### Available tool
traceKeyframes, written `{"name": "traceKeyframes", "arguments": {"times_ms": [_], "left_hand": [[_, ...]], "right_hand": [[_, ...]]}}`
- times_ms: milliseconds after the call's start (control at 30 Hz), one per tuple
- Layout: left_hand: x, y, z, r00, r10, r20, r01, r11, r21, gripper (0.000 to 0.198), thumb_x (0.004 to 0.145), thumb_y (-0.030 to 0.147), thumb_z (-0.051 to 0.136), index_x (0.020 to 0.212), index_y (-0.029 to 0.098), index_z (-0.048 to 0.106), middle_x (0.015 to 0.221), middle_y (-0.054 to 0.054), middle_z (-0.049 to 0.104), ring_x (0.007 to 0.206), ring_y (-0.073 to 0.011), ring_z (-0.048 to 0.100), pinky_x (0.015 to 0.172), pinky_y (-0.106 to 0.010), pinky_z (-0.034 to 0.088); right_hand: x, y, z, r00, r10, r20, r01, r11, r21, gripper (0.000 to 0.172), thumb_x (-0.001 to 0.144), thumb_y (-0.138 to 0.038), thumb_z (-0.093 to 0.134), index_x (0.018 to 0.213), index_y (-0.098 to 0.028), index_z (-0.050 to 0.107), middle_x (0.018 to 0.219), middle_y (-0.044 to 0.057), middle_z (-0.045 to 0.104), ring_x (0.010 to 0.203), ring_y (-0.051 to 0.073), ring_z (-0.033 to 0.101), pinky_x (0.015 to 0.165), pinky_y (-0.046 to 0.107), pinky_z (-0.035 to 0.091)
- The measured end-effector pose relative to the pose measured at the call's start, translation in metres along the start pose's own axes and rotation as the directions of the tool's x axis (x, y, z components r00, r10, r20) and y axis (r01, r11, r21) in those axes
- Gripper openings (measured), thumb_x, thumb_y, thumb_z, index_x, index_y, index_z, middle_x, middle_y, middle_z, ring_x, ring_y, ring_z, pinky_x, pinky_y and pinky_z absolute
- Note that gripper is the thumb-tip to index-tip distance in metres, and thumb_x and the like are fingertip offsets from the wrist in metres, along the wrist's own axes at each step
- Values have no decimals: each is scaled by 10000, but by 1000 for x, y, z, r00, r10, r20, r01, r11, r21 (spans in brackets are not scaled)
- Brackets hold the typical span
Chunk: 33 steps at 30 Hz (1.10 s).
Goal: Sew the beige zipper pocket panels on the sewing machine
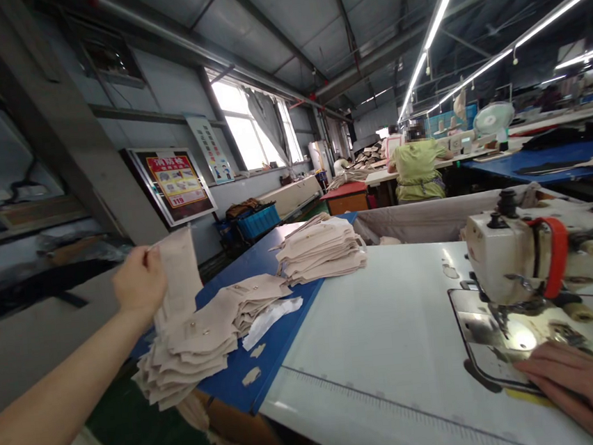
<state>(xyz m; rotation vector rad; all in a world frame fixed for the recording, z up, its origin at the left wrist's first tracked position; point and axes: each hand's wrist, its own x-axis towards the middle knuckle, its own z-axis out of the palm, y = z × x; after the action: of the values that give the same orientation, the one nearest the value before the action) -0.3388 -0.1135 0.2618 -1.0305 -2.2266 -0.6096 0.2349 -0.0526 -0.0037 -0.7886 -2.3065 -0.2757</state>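
My left hand (pixel 139 279) is raised at the left, its fingers closed on the top edge of a beige fabric piece (pixel 182 272). That piece hangs down over a fanned stack of beige fabric pieces (pixel 202 336), which overhangs the edge of a blue board. At the lower right, my right hand (pixel 589 383) lies flat with fingers stretched out, its tips at the front of the lit metal plate of a sewing machine (pixel 510 258). No fabric shows under those fingers.
Another beige stack (pixel 323 248) sits where the blue board (pixel 296 331) meets the white tabletop (pixel 376 341). A white strip (pixel 272 321) and small scraps lie near the stacks. Beyond the table, a person in a yellow-green top (pixel 418 169) is seen from behind.
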Motion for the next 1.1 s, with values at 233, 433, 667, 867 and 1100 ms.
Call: {"name": "traceKeyframes", "arguments": {"times_ms": [233, 433, 667, 867, 1100], "left_hand": [[-51, 95, -12, 887, 439, -141, -460, 864, -204, 385, 997, 336, 334, 1223, 170, 598, 1191, -48, 695, 1071, -193, 644, 942, -268, 460], [-220, 178, 36, 220, 969, 115, -761, 244, -602, 350, 971, 136, 342, 1094, 216, 660, 1001, -45, 755, 903, -181, 716, 853, -274, 547], [-312, 226, 35, 268, 942, 204, -579, 327, -747, 359, 1019, 222, 367, 835, 205, 674, 833, -44, 745, 793, -198, 722, 745, -282, 562], [-291, 227, 52, 273, 957, 100, -494, 229, -839, 425, 1038, 325, 296, 1225, 206, 659, 1299, -77, 665, 1198, -209, 623, 1038, -341, 486], [-280, 242, 84, 12, 947, 320, -615, 259, -744, 564, 995, 422, 409, 1504, 180, 388, 1566, -101, 326, 1441, -278, 336, 1165, -518, 296]], "right_hand": [[12, -14, -13, 990, 102, 93, -112, 988, 109, 312, 1013, -285, 420, 932, -238, 717, 875, 46, 731, 800, 187, 700, 702, 279, 568], [20, -21, -19, 961, 186, 204, -213, 969, 122, 308, 1007, -203, 395, 949, -192, 697, 867, 83, 689, 820, 208, 634, 750, 314, 510], [22, -18, -17, 964, 210, 164, -225, 971, 80, 239, 977, -164, 475, 840, -187, 669, 783, 50, 653, 800, 192, 595, 735, 280, 464], [25, -16, -15, 970, 197, 141, -209, 975, 77, 200, 956, -141, 503, 850, -178, 669, 779, 55, 649, 782, 191, 585, 737, 285, 460], [29, -26, -21, 989, 108, 97, -120, 985, 123, 222, 980, -192, 447, 1021, -167, 664, 856, 81, 654, 807, 206, 566, 731, 304, 452]]}}
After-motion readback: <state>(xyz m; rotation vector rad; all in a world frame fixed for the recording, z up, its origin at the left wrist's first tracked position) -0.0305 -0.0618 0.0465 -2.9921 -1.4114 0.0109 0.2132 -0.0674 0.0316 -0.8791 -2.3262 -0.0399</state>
